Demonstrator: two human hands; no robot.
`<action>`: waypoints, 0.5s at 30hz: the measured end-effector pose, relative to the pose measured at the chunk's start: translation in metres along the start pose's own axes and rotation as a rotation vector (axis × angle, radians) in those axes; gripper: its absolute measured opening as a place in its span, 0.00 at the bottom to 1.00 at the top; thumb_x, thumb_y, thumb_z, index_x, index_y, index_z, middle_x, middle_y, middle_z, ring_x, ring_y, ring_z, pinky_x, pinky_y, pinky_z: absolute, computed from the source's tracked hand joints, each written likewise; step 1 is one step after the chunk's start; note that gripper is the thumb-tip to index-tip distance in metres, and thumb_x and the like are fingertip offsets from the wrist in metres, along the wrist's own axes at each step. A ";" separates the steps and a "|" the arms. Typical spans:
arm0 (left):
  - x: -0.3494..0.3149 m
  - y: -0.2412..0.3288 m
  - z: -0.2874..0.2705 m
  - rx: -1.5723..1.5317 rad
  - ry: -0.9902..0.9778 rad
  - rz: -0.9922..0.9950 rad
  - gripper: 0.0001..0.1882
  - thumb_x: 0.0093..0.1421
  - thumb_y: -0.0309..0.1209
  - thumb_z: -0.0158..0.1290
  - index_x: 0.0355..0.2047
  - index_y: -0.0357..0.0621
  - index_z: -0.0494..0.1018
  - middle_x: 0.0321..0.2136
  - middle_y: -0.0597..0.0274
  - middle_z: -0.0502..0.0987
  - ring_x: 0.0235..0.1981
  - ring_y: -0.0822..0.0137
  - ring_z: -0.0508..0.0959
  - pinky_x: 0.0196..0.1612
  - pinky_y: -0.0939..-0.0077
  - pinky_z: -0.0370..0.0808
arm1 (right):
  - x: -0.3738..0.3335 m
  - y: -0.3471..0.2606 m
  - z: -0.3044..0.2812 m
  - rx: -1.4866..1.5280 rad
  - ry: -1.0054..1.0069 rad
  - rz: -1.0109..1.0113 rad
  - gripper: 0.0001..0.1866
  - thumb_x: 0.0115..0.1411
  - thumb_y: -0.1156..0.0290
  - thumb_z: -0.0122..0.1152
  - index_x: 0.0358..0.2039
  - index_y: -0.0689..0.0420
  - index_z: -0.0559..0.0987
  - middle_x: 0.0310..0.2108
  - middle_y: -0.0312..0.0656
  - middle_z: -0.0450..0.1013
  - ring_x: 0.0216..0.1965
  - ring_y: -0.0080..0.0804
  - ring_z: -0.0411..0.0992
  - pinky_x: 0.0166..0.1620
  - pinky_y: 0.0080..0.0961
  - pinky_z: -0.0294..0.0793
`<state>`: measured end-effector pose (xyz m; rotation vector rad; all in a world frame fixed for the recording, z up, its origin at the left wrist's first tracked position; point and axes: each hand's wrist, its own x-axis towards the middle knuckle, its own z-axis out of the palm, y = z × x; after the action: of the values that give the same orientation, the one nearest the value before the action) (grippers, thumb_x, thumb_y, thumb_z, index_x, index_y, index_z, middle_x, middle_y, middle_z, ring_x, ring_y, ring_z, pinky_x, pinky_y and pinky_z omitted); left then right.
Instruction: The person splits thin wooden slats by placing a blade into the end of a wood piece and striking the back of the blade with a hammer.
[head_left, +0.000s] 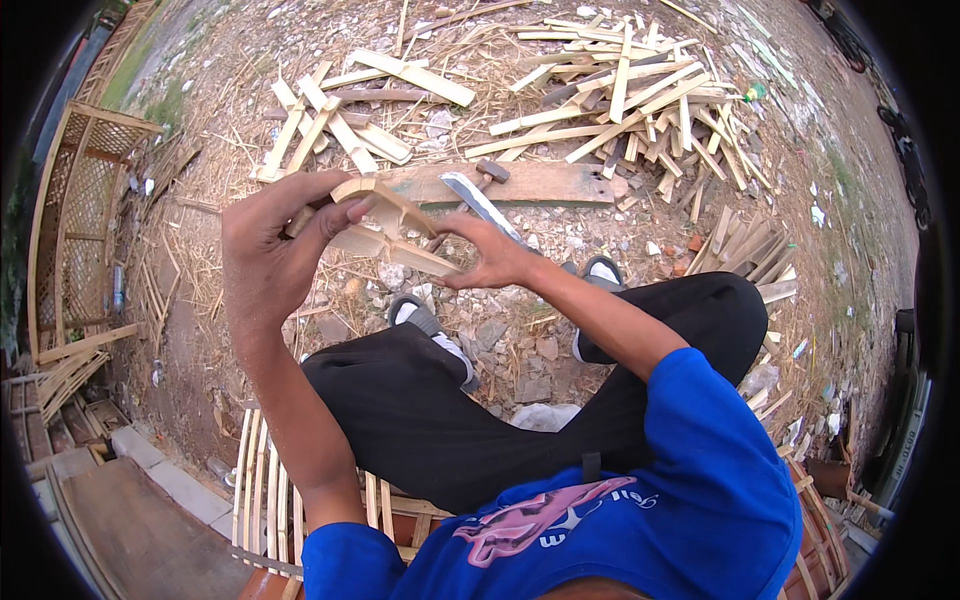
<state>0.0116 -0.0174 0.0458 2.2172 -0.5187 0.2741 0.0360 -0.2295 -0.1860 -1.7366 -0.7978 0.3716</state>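
In front of me I hold a split bamboo piece (pixel 362 241), pale inside, with two strips that look spread apart around a cross wall. My left hand (pixel 285 240) is closed on its left end, the thumb pressed on the upper strip. At the other end, my right hand (pixel 495 255) is closed on the strips with thumb and fingers. Whether the two strips are fully separate I cannot tell. Just beyond my right hand a long-bladed knife (pixel 478 208) leans across a wooden plank (pixel 560 184). A hammer (pixel 491 171) lies on that plank, its handle partly hidden.
A large heap of split bamboo strips (pixel 640 95) lies at the far right, with a smaller pile (pixel 330 125) at far left. More slats (pixel 745 245) lie right of my knee. A lattice frame (pixel 85 220) stands left. Stones and straw litter the ground.
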 end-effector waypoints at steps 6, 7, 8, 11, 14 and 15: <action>-0.001 -0.003 0.001 -0.051 -0.067 0.054 0.12 0.48 0.22 0.66 0.34 0.36 0.80 0.24 0.61 0.79 0.25 0.74 0.77 0.26 0.80 0.70 | 0.007 0.006 0.016 -0.356 0.587 -0.298 0.54 0.37 0.52 0.79 0.59 0.60 0.56 0.46 0.50 0.63 0.50 0.49 0.62 0.58 0.44 0.58; -0.001 0.000 0.002 -0.065 -0.146 0.093 0.12 0.47 0.21 0.65 0.34 0.36 0.80 0.24 0.60 0.79 0.24 0.73 0.77 0.27 0.80 0.70 | 0.007 0.003 0.013 -0.338 0.615 -0.280 0.52 0.37 0.54 0.79 0.59 0.57 0.59 0.51 0.49 0.62 0.54 0.50 0.59 0.59 0.46 0.57; 0.000 0.003 0.002 -0.076 -0.221 0.132 0.12 0.47 0.21 0.65 0.34 0.37 0.80 0.24 0.59 0.79 0.24 0.71 0.77 0.27 0.79 0.71 | 0.008 0.004 0.008 -0.336 0.616 -0.281 0.52 0.37 0.54 0.79 0.59 0.57 0.59 0.51 0.49 0.62 0.54 0.50 0.59 0.59 0.46 0.57; 0.004 0.002 0.014 -0.139 -0.295 0.144 0.13 0.45 0.20 0.65 0.34 0.37 0.80 0.25 0.58 0.80 0.25 0.69 0.78 0.27 0.78 0.71 | 0.006 0.010 -0.002 -0.386 0.401 -0.244 0.41 0.40 0.58 0.77 0.54 0.54 0.69 0.50 0.45 0.67 0.54 0.47 0.63 0.58 0.44 0.58; 0.007 -0.010 0.021 -0.178 -0.378 0.168 0.16 0.45 0.21 0.66 0.37 0.38 0.80 0.29 0.59 0.80 0.29 0.69 0.79 0.29 0.77 0.73 | -0.003 0.023 0.007 -0.193 0.203 -0.335 0.25 0.46 0.62 0.73 0.45 0.54 0.77 0.42 0.42 0.74 0.46 0.43 0.72 0.52 0.39 0.67; 0.008 -0.014 0.023 -0.167 -0.435 0.167 0.18 0.45 0.21 0.66 0.40 0.38 0.80 0.33 0.59 0.81 0.32 0.69 0.80 0.30 0.77 0.75 | -0.010 0.020 0.018 -0.067 0.150 -0.162 0.20 0.48 0.64 0.71 0.41 0.56 0.78 0.35 0.42 0.75 0.40 0.43 0.74 0.46 0.36 0.70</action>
<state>0.0254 -0.0292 0.0251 2.0735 -0.9289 -0.1680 0.0243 -0.2264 -0.2115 -1.7260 -0.8426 0.1053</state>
